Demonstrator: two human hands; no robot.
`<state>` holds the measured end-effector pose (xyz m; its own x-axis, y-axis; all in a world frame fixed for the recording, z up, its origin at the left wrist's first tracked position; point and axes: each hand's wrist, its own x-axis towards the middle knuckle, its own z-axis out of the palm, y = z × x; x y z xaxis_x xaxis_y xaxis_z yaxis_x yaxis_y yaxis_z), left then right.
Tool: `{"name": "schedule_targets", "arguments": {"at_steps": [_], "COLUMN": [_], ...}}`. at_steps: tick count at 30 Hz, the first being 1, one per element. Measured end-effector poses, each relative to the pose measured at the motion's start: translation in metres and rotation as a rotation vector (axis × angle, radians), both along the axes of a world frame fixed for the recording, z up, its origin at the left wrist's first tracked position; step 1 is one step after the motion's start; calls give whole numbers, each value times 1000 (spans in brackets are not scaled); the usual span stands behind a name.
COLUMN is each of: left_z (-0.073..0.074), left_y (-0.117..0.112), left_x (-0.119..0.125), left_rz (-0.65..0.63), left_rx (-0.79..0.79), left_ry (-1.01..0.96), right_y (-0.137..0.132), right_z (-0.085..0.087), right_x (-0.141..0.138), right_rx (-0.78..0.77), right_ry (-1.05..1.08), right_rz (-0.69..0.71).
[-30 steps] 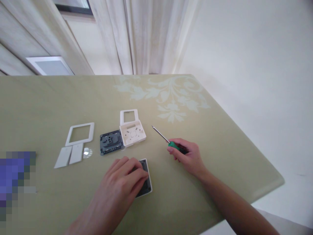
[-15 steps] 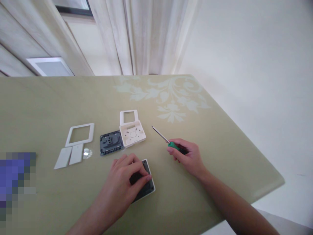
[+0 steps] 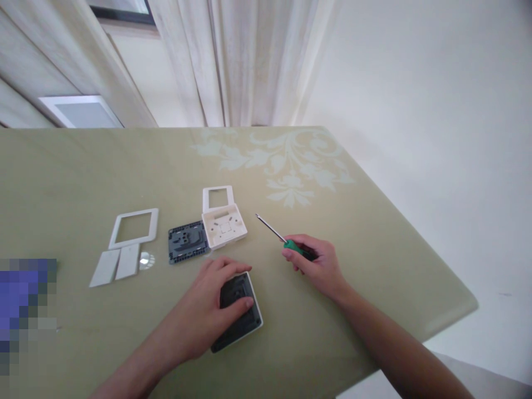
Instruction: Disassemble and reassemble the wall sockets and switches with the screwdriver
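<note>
My left hand [image 3: 216, 302] lies over a light switch [image 3: 241, 327], a dark grey module in a white box. Its fingers reach over the left and far edges, while the thumb rests on the dark face. My right hand [image 3: 316, 260], just above the table, is closed round the green-and-black handle of a screwdriver [image 3: 272, 228]. The shaft points to the far left, with its tip free in the air. Farther off are an open white back box [image 3: 226, 226] and another dark switch module [image 3: 187, 244] lying against its left side.
A small white frame [image 3: 205, 200] touches the back box's far side. To the left lie a larger white frame [image 3: 154, 227] and two white switch covers [image 3: 127, 261]. A blurred purple thing [image 3: 20, 299] is at the left edge. The table's right edge [image 3: 399, 216] runs diagonally near a white wall.
My left fingers have opened out from a pinch over the switch and stretched to its far edge, uncovering more of the dark face. My right hand keeps the screwdriver in nearly the same place.
</note>
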<state>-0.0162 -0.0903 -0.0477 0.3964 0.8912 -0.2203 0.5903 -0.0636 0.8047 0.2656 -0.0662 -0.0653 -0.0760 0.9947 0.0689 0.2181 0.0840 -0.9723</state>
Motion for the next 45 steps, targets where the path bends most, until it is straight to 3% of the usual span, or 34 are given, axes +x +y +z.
{"name": "schedule_targets", "arguments": {"at_steps": [4, 8, 11, 13, 17, 21, 28, 45], "left_z": [5, 7, 3, -3, -22, -38, -39, -40], "left_y": [19, 24, 9, -9, -50, -67, -66, -67], "left_x": [-1, -2, -10, -19, -34, -37, -38, -37], "left_rz": [-155, -183, -80, -26, -75, -54, -61, -47], "left_rx": [-180, -168, -70, 69, 296, 378, 427, 439], "left_ry": [-15, -26, -55, -61, 18, 79, 73, 56], "right_y": [3, 5, 3, -2, -18, -31, -33, -31], "right_z": [-3, 7, 35, 62, 117, 148, 156, 163], "right_x": [2, 7, 16, 22, 24, 13, -2, -9], "right_rx": [36, 146, 231, 308, 436, 497, 437, 464], "right_ry": [-48, -156, -348, -545, -971, -1246, -1381, -1370], "right_rz": [44, 50, 118, 282, 617, 775, 895, 900]}}
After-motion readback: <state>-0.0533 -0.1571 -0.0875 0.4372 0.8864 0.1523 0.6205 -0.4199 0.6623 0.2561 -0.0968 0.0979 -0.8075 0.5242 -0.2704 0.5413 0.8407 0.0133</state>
